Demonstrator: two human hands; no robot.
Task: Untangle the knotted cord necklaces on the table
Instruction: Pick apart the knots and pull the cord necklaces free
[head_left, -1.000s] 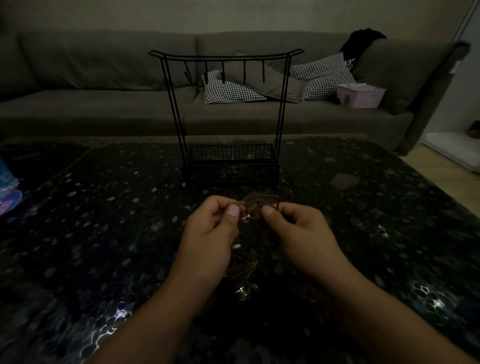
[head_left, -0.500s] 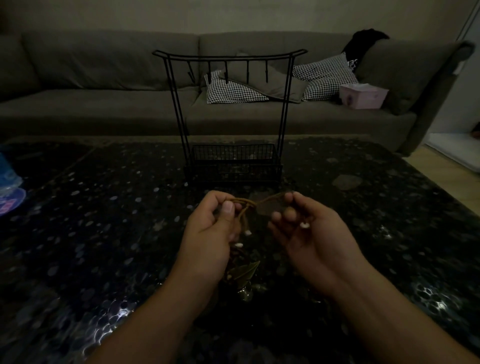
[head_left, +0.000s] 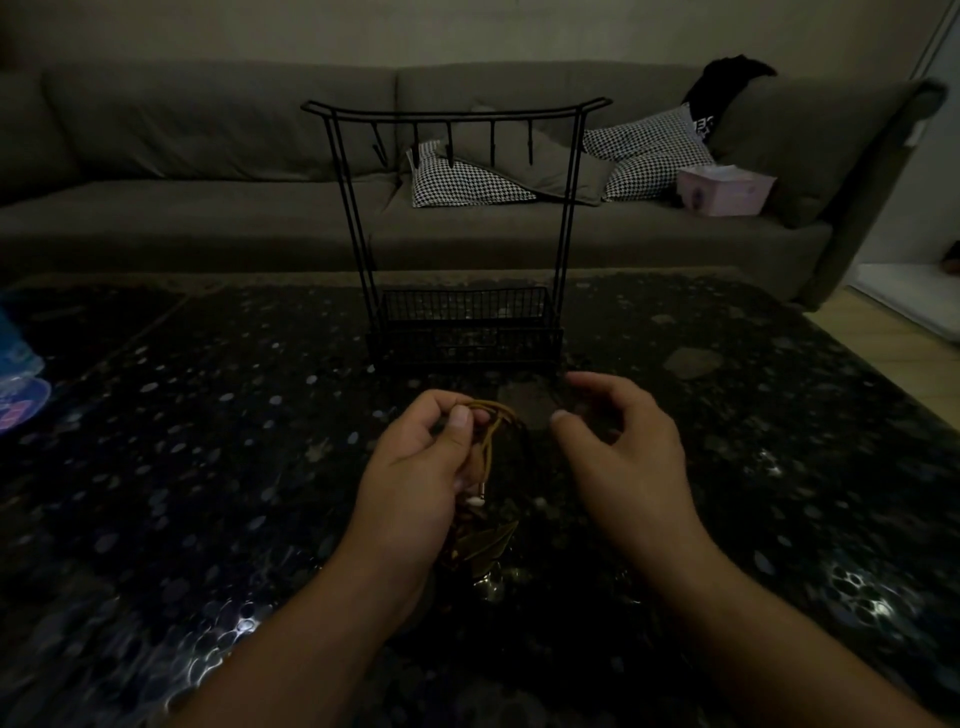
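My left hand (head_left: 415, 467) pinches a bundle of tan and brown cord necklaces (head_left: 491, 431) between thumb and fingers, just above the dark speckled table (head_left: 208, 467). The cords hang down from the pinch to a small white and metal end (head_left: 477, 496) and to leaf-shaped pendants (head_left: 488, 543) lying on the table under the hand. My right hand (head_left: 618, 457) hovers to the right of the cords with fingers apart and curved, holding nothing. The room is dim, so the knot itself is hard to make out.
A black wire jewellery stand (head_left: 462, 234) with hooks and a basket base stands just beyond my hands. Behind the table runs a grey sofa (head_left: 208, 197) with checked cushions (head_left: 467, 179) and a pink box (head_left: 724, 189). Coloured items (head_left: 21, 384) lie at the table's left edge.
My right hand has let go of the cords and opened, drifting slightly right. The cords now hang from my left hand alone.
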